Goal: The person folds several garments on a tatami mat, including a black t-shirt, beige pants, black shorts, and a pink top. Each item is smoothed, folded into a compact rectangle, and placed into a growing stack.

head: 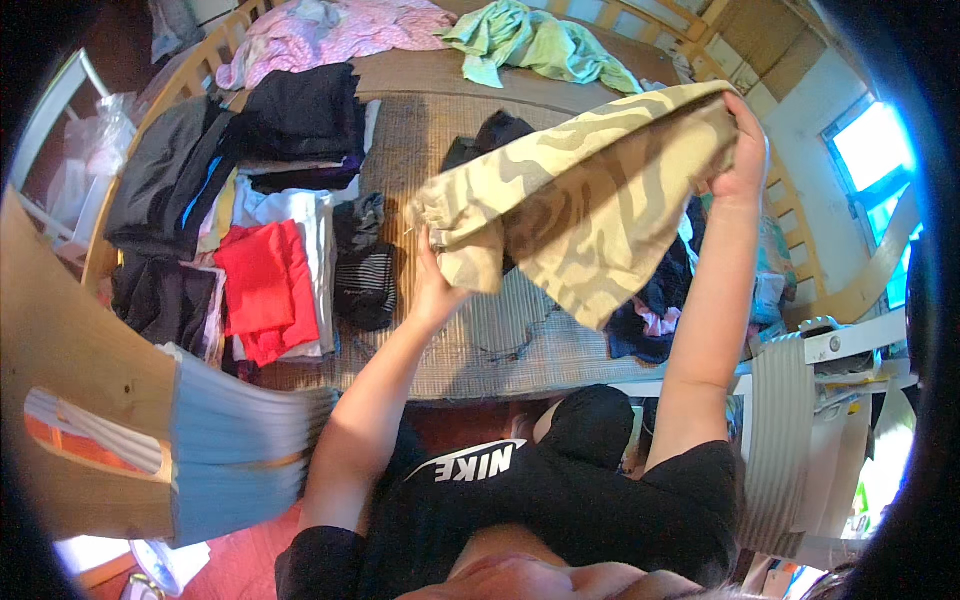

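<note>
A yellow-tan camouflage garment (592, 195), seemingly trousers or shorts, is stretched in the air between my hands. My left hand (439, 281) grips its gathered end at the left. At the upper right, my right hand (739, 154) holds the opposite end, raised higher. The cloth slopes up from left to right, and a loose corner hangs down in the middle. Below it lies a woven mat (435, 360) on the bed. Black clothing (499, 131) shows partly behind the garment. Dark clothes with a pink patch (652, 315) lie near my right forearm.
On the mat's left side sit folded stacks: black clothes (300, 112), a dark garment with a blue stripe (172, 176), a red garment (270, 289) and rolled socks (365, 281). Pink bedding (337, 34) and green cloth (540, 45) lie at the far side. Wooden rails (795, 217) edge the bed.
</note>
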A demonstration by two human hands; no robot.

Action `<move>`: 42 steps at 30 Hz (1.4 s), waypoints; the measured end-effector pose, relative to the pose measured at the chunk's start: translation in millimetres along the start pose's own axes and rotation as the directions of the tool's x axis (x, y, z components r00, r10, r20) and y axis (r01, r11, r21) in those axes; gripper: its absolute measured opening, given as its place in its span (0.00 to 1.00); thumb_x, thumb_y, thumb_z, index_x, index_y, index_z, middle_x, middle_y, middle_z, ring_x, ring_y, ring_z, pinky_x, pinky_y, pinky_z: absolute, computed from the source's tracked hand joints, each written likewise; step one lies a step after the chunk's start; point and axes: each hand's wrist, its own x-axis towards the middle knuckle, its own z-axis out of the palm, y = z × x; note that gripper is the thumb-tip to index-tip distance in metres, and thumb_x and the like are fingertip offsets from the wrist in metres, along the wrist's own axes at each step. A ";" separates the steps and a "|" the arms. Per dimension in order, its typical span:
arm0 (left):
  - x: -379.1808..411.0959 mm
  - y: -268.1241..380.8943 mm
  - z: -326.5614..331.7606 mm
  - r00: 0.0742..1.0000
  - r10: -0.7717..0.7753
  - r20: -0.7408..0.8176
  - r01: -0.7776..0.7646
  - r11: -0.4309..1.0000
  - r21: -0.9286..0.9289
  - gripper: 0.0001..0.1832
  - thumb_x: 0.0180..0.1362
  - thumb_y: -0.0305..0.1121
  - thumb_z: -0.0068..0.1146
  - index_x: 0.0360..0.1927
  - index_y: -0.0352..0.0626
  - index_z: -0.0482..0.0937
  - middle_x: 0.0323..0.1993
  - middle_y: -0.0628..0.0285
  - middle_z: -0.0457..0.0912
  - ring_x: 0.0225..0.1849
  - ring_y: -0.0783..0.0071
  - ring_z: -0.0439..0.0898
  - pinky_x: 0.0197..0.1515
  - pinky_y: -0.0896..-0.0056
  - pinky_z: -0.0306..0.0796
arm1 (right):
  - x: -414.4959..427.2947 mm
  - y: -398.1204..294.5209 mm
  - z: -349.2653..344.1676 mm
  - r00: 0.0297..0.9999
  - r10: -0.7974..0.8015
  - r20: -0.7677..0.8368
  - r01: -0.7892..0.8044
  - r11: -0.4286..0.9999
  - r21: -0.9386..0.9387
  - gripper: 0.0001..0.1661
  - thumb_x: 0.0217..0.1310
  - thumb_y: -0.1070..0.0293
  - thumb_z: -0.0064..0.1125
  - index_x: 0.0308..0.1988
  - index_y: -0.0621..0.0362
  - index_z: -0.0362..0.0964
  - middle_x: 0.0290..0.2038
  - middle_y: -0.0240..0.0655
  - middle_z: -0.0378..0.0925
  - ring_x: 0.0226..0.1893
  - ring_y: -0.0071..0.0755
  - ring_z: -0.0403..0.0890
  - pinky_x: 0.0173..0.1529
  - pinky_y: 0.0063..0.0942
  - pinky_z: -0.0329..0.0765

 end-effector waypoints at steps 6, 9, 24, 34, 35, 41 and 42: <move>6.3 -42.4 -17.0 0.942 -0.272 -0.195 0.222 0.944 -0.242 0.20 0.53 0.30 0.50 0.50 0.36 0.67 0.43 0.54 0.74 0.45 0.62 0.73 0.48 0.68 0.65 | -42.3 17.6 -17.1 0.619 0.375 0.690 0.067 0.850 -0.523 0.17 0.40 0.65 0.62 0.33 0.61 0.73 0.31 0.35 0.76 0.34 0.25 0.75 0.40 0.25 0.71; 10.9 -20.0 -36.8 0.847 -0.397 -0.354 0.016 0.684 -0.729 0.10 0.59 0.30 0.44 0.39 0.37 0.73 0.34 0.65 0.75 0.35 0.80 0.72 0.39 0.79 0.67 | -54.0 70.2 -13.6 0.027 0.735 0.677 -0.046 0.678 -0.734 0.27 0.43 0.59 0.64 0.43 0.62 0.70 0.34 0.32 0.74 0.35 0.21 0.72 0.40 0.22 0.69; -13.9 0.4 -109.6 0.999 -0.040 0.013 0.018 0.103 -0.994 0.31 0.55 0.52 0.36 0.54 0.36 0.62 0.53 0.50 0.66 0.54 0.55 0.66 0.56 0.56 0.60 | -86.2 387.5 -65.9 0.975 0.218 0.035 -0.027 0.275 -0.961 0.25 0.42 0.72 0.52 0.45 0.64 0.62 0.34 0.56 0.73 0.37 0.59 0.73 0.44 0.44 0.70; -0.5 22.9 -100.5 0.938 -0.239 0.252 0.263 0.013 -0.965 0.23 0.54 0.40 0.33 0.45 0.34 0.71 0.43 0.50 0.75 0.44 0.55 0.75 0.49 0.56 0.67 | 13.7 145.9 -184.9 0.779 -0.568 -0.265 -0.219 0.151 -0.964 0.16 0.43 0.70 0.48 0.35 0.65 0.75 0.33 0.48 0.77 0.31 0.45 0.78 0.38 0.32 0.71; -0.8 16.5 -99.4 0.915 -0.291 0.279 0.290 -0.004 -0.957 0.23 0.53 0.41 0.35 0.44 0.35 0.72 0.42 0.51 0.76 0.42 0.56 0.75 0.48 0.57 0.68 | 8.0 150.4 -185.3 0.736 -0.623 -0.267 -0.237 0.132 -0.963 0.15 0.43 0.71 0.47 0.32 0.66 0.74 0.30 0.49 0.77 0.28 0.49 0.77 0.36 0.34 0.71; 12.2 47.0 -71.6 0.900 -0.225 0.375 0.370 -0.064 -0.927 0.27 0.50 0.48 0.49 0.48 0.37 0.69 0.44 0.53 0.74 0.42 0.58 0.75 0.49 0.57 0.68 | -52.2 263.1 -322.7 0.978 -0.046 -0.206 -0.206 0.000 -0.979 0.21 0.48 0.69 0.49 0.46 0.64 0.68 0.39 0.56 0.73 0.41 0.52 0.75 0.48 0.38 0.69; 8.8 44.7 -73.7 0.927 -0.206 0.312 0.330 0.060 -0.942 0.30 0.47 0.48 0.56 0.49 0.38 0.67 0.45 0.54 0.73 0.43 0.61 0.75 0.49 0.60 0.68 | -56.5 270.4 -294.9 0.977 0.016 -0.214 -0.213 -0.016 -0.977 0.23 0.48 0.67 0.52 0.47 0.63 0.66 0.42 0.55 0.72 0.45 0.51 0.73 0.50 0.39 0.67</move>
